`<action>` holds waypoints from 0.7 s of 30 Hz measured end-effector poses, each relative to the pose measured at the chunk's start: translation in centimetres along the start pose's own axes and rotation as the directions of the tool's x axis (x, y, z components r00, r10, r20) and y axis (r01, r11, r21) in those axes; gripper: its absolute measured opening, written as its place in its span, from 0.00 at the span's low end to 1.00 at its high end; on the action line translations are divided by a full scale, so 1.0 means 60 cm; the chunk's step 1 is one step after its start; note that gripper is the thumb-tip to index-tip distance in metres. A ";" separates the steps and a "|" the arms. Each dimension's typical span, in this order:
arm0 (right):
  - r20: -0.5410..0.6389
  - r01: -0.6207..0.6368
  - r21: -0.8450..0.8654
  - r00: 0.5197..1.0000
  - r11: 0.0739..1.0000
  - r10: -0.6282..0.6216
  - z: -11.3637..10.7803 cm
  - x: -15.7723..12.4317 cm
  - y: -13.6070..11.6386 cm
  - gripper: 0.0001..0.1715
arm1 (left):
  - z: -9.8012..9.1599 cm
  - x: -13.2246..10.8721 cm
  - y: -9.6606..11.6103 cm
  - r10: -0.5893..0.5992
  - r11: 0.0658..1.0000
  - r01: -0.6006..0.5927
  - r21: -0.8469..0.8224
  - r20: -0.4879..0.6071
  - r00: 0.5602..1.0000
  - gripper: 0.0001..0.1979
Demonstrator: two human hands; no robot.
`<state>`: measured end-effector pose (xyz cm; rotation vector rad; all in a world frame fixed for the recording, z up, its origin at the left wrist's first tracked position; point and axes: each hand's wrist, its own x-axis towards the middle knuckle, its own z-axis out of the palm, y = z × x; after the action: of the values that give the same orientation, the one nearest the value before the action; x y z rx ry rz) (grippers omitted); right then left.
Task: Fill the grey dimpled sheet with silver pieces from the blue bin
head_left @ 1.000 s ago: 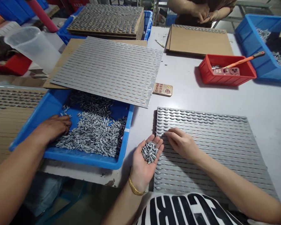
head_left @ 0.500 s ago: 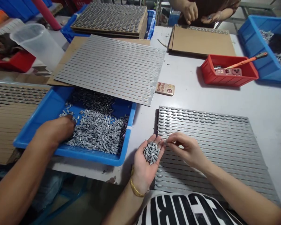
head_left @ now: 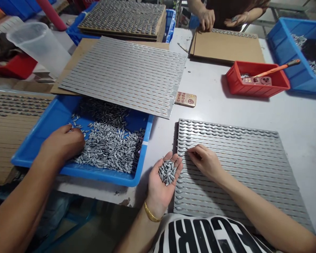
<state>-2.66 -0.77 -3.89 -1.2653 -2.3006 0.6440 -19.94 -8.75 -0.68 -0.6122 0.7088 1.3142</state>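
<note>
My left hand point(head_left: 160, 184) is palm up, fingers curled around a small heap of grey spindle-shaped metal sinkers point(head_left: 168, 172). It is beside the left edge of a grooved grey board point(head_left: 242, 168). Sinkers lie in rows along the board's far side and down its left edge. My right hand point(head_left: 206, 161) is over that left edge, thumb and forefinger pinched at a groove on a sinker point(head_left: 183, 153) mostly covered by the fingertips.
At left, another person's hand point(head_left: 64, 142) reaches into a blue tray point(head_left: 140, 172) of loose sinkers. A grooved sheet point(head_left: 126, 73) overlaps the tray. Beyond are a phone point(head_left: 185, 99), a red bin point(head_left: 258, 89) and a co-worker's hands point(head_left: 207, 19) over a cardboard-covered board point(head_left: 229, 47).
My right hand has moved from my left fingertips to the board's left edge, setting a sinker at a groove. My left hand has shifted slightly left with its heap.
</note>
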 end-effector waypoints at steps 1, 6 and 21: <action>-0.005 0.011 -0.037 1.000 0.999 -0.011 0.002 0.000 0.001 0.08 | 0.000 0.000 0.000 -0.006 1.000 0.006 0.002 0.005 1.000 0.18; -0.028 0.057 -0.172 0.998 0.983 -0.063 0.008 -0.005 0.004 0.10 | 0.003 -0.006 -0.001 -0.051 0.998 0.049 0.039 0.045 0.998 0.19; 0.313 0.297 0.000 0.907 0.955 -0.282 -0.053 0.002 -0.081 0.20 | 0.004 -0.009 -0.037 -0.126 0.980 0.138 0.146 -0.086 0.988 0.07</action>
<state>-4.08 -2.38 1.53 -0.8597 -2.7056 0.7267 -17.80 -9.24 -0.08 -0.5789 0.8089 1.1079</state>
